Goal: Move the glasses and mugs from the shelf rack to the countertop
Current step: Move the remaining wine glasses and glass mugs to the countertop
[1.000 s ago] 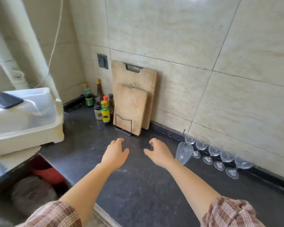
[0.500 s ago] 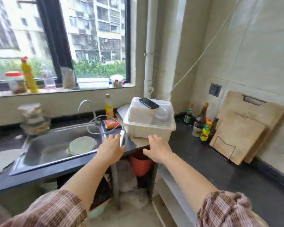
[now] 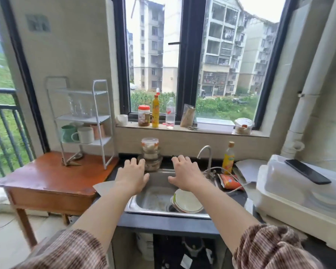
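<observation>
Two hands were stretched out side by side above the sink (image 3: pixel 144 199), palms down. The left hand (image 3: pixel 132 175) had its fingers spread and relaxed and gripped nothing; the right hand (image 3: pixel 186 172) was the same, fingers fanned wide and slightly bent, thumb out to the side, holding nothing. Checked sleeves covered both upper arms.

Well off to the left of both hands, a white shelf rack (image 3: pixel 85 119) stood on a reddish wooden table (image 3: pixel 47 177) beside the dark countertop (image 3: pixel 163 223). Several clear glasses (image 3: pixel 80 108) stood on its middle shelf; how many, I could not tell through the blur. On the lowest shelf sat a green mug (image 3: pixel 68 133), a white mug (image 3: pixel 84 135) just beside it, and copper-coloured cups (image 3: pixel 98 131) behind. The top shelf looked bare.

Stacked plates (image 3: pixel 187 200) lay in the right half of the sink, below the right forearm. A curved tap (image 3: pixel 205 152) rose behind the right hand, with an orange bottle (image 3: pixel 228 158) to its right. Stacked clear containers (image 3: pixel 149 154) stood at the back edge between the two hands. On the right, a white covered dish box (image 3: pixel 299 202) carried a dark phone (image 3: pixel 306 173) on its lid. Along the windowsill stood a red-lidded jar (image 3: pixel 144 115), a yellow bottle (image 3: pixel 155 111) and a clear bottle (image 3: pixel 170 113)
</observation>
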Action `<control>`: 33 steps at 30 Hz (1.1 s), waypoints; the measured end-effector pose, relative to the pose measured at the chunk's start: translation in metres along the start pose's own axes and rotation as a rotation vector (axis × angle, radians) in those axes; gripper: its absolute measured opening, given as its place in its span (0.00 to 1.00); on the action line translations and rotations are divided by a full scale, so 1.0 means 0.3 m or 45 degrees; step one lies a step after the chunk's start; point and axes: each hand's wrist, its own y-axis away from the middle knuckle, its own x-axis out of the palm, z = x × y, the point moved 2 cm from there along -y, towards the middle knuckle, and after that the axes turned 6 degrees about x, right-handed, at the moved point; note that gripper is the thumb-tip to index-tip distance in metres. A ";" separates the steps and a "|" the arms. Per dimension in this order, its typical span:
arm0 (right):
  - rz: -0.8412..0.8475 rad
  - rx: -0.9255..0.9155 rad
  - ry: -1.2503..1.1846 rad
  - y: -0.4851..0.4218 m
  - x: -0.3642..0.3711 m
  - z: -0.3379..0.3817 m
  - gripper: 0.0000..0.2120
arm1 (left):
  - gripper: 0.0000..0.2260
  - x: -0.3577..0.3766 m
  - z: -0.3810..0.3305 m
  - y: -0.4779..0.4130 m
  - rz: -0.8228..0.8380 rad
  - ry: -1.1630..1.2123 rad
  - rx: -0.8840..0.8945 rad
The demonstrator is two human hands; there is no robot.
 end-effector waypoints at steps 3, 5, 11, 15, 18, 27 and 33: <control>-0.037 -0.108 -0.017 -0.225 0.035 0.167 0.28 | 0.23 -0.025 0.221 -0.120 -0.028 -0.028 -0.081; -0.038 -0.151 -0.066 -0.376 0.047 0.273 0.29 | 0.23 -0.045 0.359 -0.206 -0.039 -0.039 -0.143; -0.055 -0.266 -0.075 -0.748 0.058 0.581 0.28 | 0.22 -0.096 0.736 -0.403 -0.135 0.082 -0.306; -0.060 -0.346 -0.091 -0.932 0.092 0.784 0.27 | 0.22 -0.098 0.968 -0.512 -0.195 0.132 -0.409; -0.066 -0.377 -0.119 -1.063 0.139 0.917 0.26 | 0.23 -0.077 1.137 -0.598 -0.198 0.174 -0.434; -0.044 -0.239 -0.297 -1.477 0.260 1.263 0.24 | 0.21 0.005 1.624 -0.929 -0.186 0.395 -0.412; 0.018 -0.091 -0.528 -1.716 0.295 1.458 0.26 | 0.20 0.033 1.880 -1.143 -0.273 0.669 -0.342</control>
